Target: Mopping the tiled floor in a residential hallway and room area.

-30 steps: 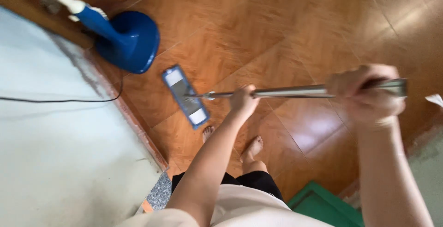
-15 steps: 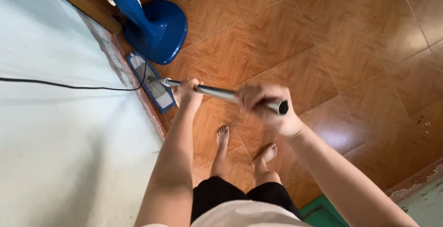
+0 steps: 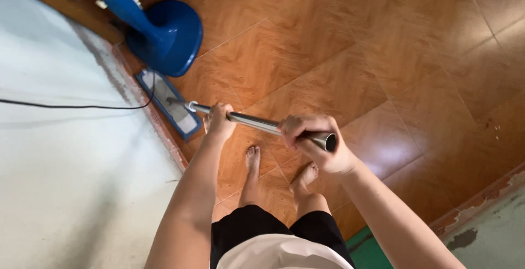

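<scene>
Since a moment ago your flat mop head (image 3: 168, 103) slides along the wall base beside the blue fan stand (image 3: 167, 35), both hands, left (image 3: 220, 121) and right (image 3: 317, 140), gripping its light, stiff, slippery steel handle (image 3: 257, 122).

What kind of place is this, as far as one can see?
Probably a room in a home. The floor is brown wood-pattern tile, a blue standing fan base stands by the pale wall, and a barefoot person's left hand and right hand grip a flat mop.
</scene>
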